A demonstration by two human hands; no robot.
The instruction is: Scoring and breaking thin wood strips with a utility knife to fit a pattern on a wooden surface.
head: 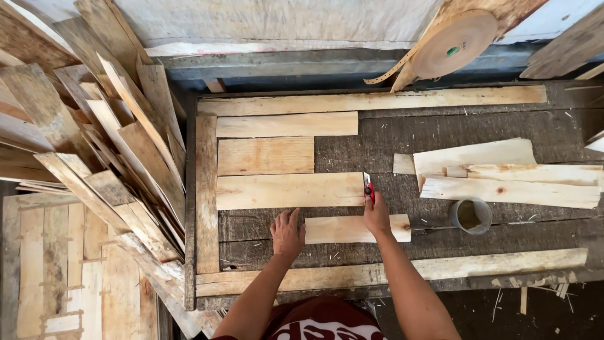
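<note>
L hand (287, 234) lies flat, fingers spread, on dark worn workbench (390, 141), touching left end of short pale wood veneer strip (357, 229). R hand (376, 215) over strip's right part, closed round small red utility knife (368, 187), tip at right end of longer pale veneer piece (289, 191) just beyond. Farther back: 2 more veneer pieces, brown tape roll (454, 44).

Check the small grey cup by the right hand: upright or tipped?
Upright: the cup shows its round open mouth to the camera, standing on the workbench. Contents unclear.
</note>
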